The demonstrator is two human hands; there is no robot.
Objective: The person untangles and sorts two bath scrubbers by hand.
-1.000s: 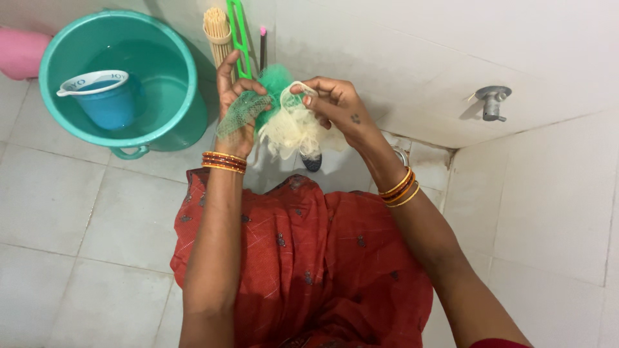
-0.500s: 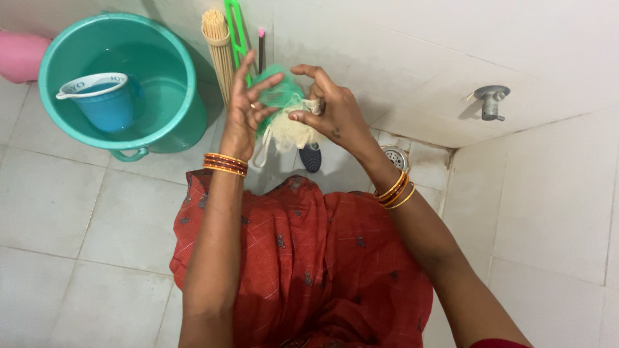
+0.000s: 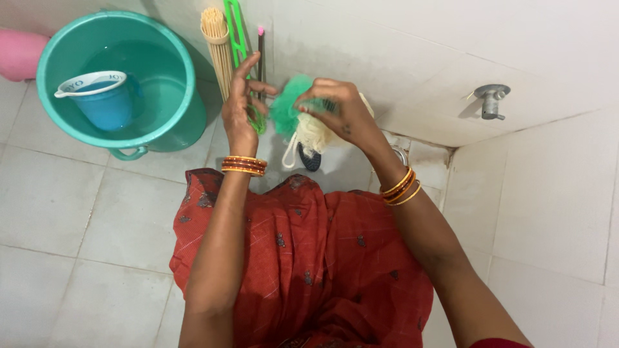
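A green and cream mesh bath scrubber point(image 3: 302, 122) is sitting bunched in the air above the floor, near the middle top of the view, with its white cord loop point(image 3: 290, 154) dangling at 6 o'clock beneath it. The right hand point(image 3: 342, 116) is closing its grip over the scrubber from 3 o'clock, fingers curled down onto the green and cream netting and holding it. The left hand point(image 3: 242, 109) is standing at 9 o'clock of the scrubber, its grip wide, fingers spread and the fingertips reaching toward the green mesh; whether they are touching it I cannot tell. Both wrists are wearing stacked orange and gold bangles point(image 3: 243, 165). Behind the left hand, at 12 o'clock, a bundle of pale broom sticks point(image 3: 216, 38), a green plastic handle point(image 3: 236, 32) and a thin dark stick with a pink tip point(image 3: 261, 42) are leaning against the tiled wall. Well off at 9 o'clock a teal bucket point(image 3: 187, 103) is holding water, with a blue mug point(image 3: 106, 100) floating inside it. At 3 o'clock a metal tap point(image 3: 492, 102) is sticking out of the wall. At 6 o'clock the person's red patterned garment point(image 3: 322, 251) is spreading over the white tiled floor point(image 3: 77, 212).
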